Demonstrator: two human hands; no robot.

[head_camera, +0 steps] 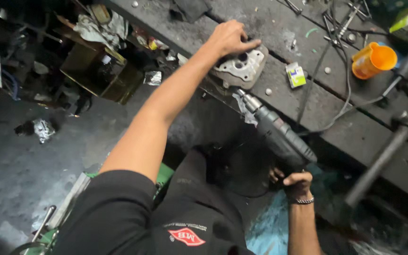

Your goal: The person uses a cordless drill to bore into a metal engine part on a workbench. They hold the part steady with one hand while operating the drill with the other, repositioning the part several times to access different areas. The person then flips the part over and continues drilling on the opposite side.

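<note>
The right hand (297, 183) is wrapping its grip, fingers curled shut, around the handle of a grey electric drill (279, 134), low and close to the person's body. The drill is angling up and away, its chuck tip meeting the near edge of the dark bench (355, 127). Just beyond the tip, a pale metal engine casting (242, 68) (it has round bores in its face) is lying on the bench, and the left hand (230, 38) is pressing down on its far side, fingers spread flat. Farther right, a small green-and-white packet (296, 75) and an orange plastic cup (373, 60) are sitting among loose cables.
</note>
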